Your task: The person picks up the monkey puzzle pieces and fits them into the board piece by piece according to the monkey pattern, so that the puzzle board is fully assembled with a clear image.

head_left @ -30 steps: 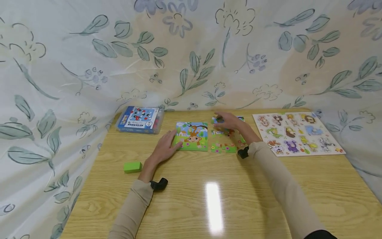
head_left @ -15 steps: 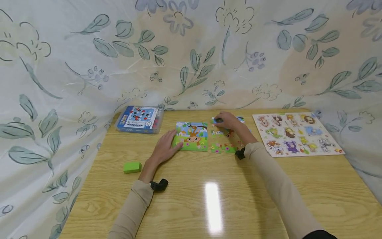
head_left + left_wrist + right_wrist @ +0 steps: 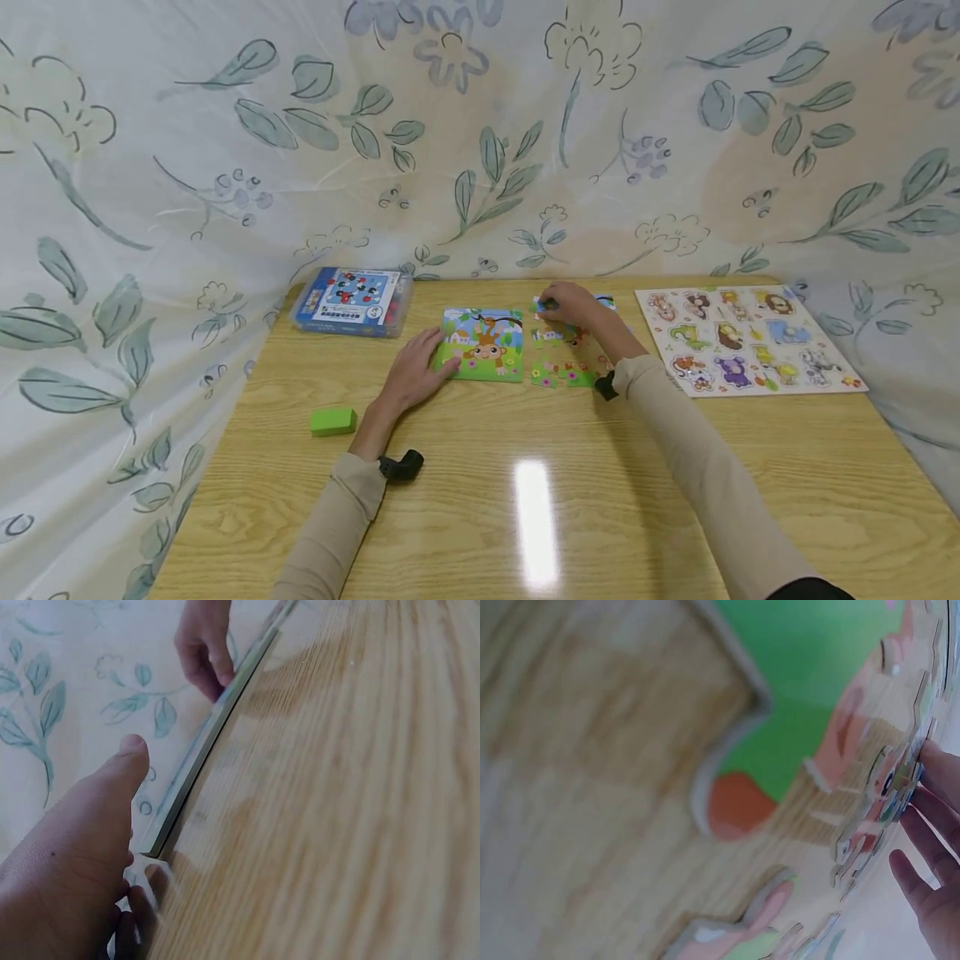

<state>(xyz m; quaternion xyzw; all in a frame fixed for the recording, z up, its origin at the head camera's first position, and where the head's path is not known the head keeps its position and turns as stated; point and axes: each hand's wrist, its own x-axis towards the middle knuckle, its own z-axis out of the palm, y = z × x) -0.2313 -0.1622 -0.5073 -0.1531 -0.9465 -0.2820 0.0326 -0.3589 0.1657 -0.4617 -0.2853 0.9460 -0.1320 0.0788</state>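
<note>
1. The square monkey puzzle (image 3: 483, 346), glossy green and blue, lies on the table (image 3: 450, 533) beside the left hand (image 3: 411, 368), its fingers relaxed.
2. The right hand (image 3: 576, 307) pinches one piece (image 3: 907, 786).
3. The right wrist view alone reveals loose pieces' (image 3: 802, 682) pale edges.

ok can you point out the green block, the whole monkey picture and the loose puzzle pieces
Green block (image 3: 333, 422): head view, middle of its visible surface
Whole monkey picture (image 3: 485, 345): head view, centre of its printed face
Loose puzzle pieces (image 3: 581, 378): head view, green part of one piece
</note>
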